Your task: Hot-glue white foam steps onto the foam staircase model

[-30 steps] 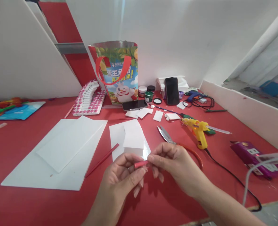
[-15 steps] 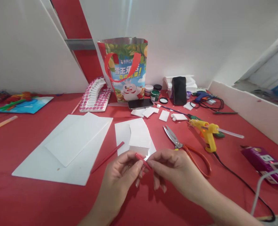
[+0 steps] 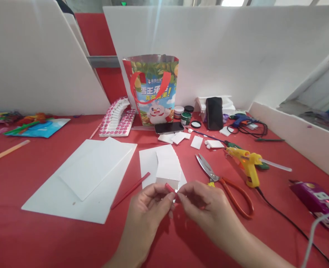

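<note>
A short, thin red strip (image 3: pixel 170 188) is pinched between the thumb and forefinger of my left hand (image 3: pixel 149 214). My right hand (image 3: pixel 211 208) is closed at the strip's near end, its thumb and forefinger pressed together there and hiding that end. Just beyond my fingers stands a curved white block (image 3: pixel 167 163), made of stacked-looking pieces, on a white sheet (image 3: pixel 147 158). To the left of my left hand lies a longer red strip (image 3: pixel 131 190), one end over that sheet. Scissors with orange handles (image 3: pixel 238 197) lie half open, right of my right hand.
A yellow glue gun (image 3: pixel 249 165) with its cord rests at right, near a purple packet (image 3: pixel 315 204). White boards (image 3: pixel 50 201) lie at left. Behind are a printed bag (image 3: pixel 155 89), a pink-dotted white arch (image 3: pixel 115 121), paint jars (image 3: pixel 185 118) and a dark phone (image 3: pixel 214 113).
The view has tilted up a little, so everything sits lower and slightly further right. My right fingers now cover more of the short red strip. Nothing on the table has moved.
</note>
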A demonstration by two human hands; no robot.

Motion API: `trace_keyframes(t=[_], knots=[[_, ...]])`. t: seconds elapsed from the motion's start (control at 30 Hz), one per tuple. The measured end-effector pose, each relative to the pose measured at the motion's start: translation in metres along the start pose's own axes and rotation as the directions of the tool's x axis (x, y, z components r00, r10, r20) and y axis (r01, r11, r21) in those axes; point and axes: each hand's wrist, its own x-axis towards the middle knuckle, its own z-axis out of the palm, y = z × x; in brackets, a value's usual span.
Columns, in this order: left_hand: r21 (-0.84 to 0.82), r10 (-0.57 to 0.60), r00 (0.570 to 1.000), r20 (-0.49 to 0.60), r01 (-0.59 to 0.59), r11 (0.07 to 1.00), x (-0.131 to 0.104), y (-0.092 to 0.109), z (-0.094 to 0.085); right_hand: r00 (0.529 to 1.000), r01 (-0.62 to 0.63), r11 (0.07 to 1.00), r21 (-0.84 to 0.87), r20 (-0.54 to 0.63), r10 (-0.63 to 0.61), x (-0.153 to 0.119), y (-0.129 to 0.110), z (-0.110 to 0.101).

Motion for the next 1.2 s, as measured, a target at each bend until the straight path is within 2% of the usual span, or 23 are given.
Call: trace_keyframes(t=[0.17, 0.37, 0.43, 0.5, 0.57, 0.63, 0.73, 0.83, 0.93, 1.07, 1.13, 1.2], knots=[[0.118, 0.125, 0.986, 0.109, -0.138, 0.983, 0.009, 0.017, -0.001, 1.000, -0.002, 0.998, 0.066, 0.012, 0.001, 0.004, 0.002, -0.006], [0.162, 0.142, 0.972, 0.189, -0.173, 0.971, 0.024, 0.035, 0.002, 1.000, 0.019, 0.998, 0.061, -0.002, -0.019, 0.016, -0.007, -0.017], [0.137, 0.141, 0.973, 0.181, -0.167, 0.976, 0.029, 0.040, 0.003, 0.999, 0.041, 0.999, -0.034, -0.023, -0.042, 0.016, -0.008, -0.028], [0.070, 0.137, 0.980, 0.146, -0.148, 0.986, 0.034, 0.044, 0.004, 0.995, 0.052, 0.965, -0.259, -0.064, -0.070, 0.011, -0.005, -0.044], [-0.016, 0.130, 0.985, 0.118, -0.129, 0.992, 0.040, 0.047, 0.003, 0.992, 0.041, 0.822, -0.567, -0.074, -0.101, 0.001, 0.004, -0.061], [-0.087, 0.126, 0.987, 0.103, -0.117, 0.989, 0.045, 0.048, 0.001, 0.994, 0.067, 0.610, -0.790, 0.001, -0.108, -0.011, 0.017, -0.073], [-0.132, 0.110, 0.990, 0.093, -0.097, 0.987, 0.048, 0.045, -0.001, 0.986, 0.167, 0.419, -0.893, 0.141, -0.092, -0.027, 0.035, -0.078], [-0.128, 0.100, 0.987, 0.128, -0.084, 0.988, 0.049, 0.040, -0.004, 0.988, 0.154, 0.295, -0.943, 0.143, -0.060, -0.030, 0.044, -0.070], [-0.115, 0.122, 0.982, 0.146, -0.105, 0.988, 0.050, 0.036, -0.008, 0.998, 0.005, 0.329, -0.944, 0.025, 0.057, -0.019, 0.047, -0.062], [-0.103, 0.143, 0.984, 0.106, -0.133, 0.986, 0.052, 0.036, -0.015, 0.966, -0.104, 0.362, -0.926, -0.008, 0.258, -0.002, 0.048, -0.064], [-0.113, 0.159, 0.984, 0.077, -0.150, 0.982, 0.054, 0.038, -0.018, 0.952, -0.145, 0.375, -0.916, -0.025, 0.305, -0.001, 0.050, -0.069], [-0.129, 0.170, 0.984, 0.059, -0.161, 0.978, 0.056, 0.039, -0.020, 0.949, -0.186, 0.433, -0.882, -0.047, 0.313, -0.006, 0.053, -0.074]])
